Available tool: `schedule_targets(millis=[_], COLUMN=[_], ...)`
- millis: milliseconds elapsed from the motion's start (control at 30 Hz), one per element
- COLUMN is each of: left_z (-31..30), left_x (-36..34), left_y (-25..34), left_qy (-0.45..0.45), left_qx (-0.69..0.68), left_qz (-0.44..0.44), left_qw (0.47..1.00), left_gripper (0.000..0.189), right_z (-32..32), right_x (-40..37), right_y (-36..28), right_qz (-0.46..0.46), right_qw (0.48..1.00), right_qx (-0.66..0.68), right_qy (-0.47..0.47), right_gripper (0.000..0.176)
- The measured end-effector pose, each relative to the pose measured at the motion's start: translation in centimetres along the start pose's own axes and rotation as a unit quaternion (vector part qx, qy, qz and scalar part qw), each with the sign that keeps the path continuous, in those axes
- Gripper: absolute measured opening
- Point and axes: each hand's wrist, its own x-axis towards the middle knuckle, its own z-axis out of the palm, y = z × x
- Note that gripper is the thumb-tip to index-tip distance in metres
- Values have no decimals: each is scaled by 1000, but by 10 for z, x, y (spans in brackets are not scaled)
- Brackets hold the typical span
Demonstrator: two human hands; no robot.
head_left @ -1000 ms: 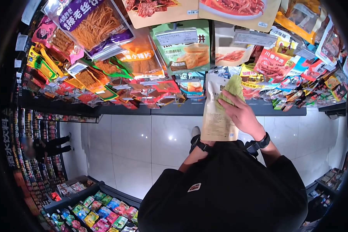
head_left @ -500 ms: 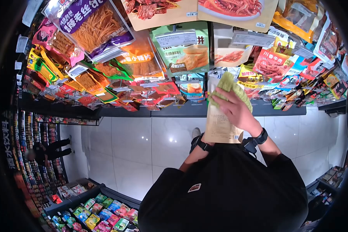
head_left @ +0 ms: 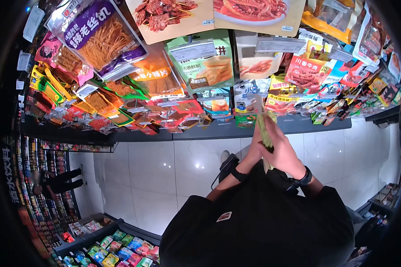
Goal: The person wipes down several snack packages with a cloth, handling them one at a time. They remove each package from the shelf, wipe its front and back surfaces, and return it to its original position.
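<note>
Almost flat, right hand (head_left: 282, 149) against green cloth (head_left: 263, 130), left hand (head_left: 251, 154) at pouch (head_left: 259, 106), grip unclear.

A pale tiled floor (head_left: 156, 178) (glossy, with small light reflections) runs below dark-edged, crowded shelving (head_left: 182, 135)

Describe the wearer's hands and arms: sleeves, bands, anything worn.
The left hand and right hand are gloveless. A dark band sits on each wrist: left band, right band; whether either is a watch is unclear. Loose black sleeves stop short of the forearms.
</note>
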Motion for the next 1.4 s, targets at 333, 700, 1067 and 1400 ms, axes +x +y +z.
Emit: schedule_targets(millis=[333,700,1067,1400], left_z=[30,6,-21,-17], left_x=[17,13,93,160], left_y=[67,82,132,142], left_qy=[31,-33,4,24], left_qx=[56,-80,101,186], left_qz=[5,-129,3,128], left_qw=[998,988,995,974], left_gripper=[72,40,31,37], right_z=[-48,-48,-33,-8], right_x=[-24,-26,-25,-43], right_y=[57,110,117,108], right_qz=[100,102,149,170], right_qw=[977,929,927,934], right_qx=[132,262,190,195], right_qy=[136,242,286,247], right_gripper=[46,39,29,27])
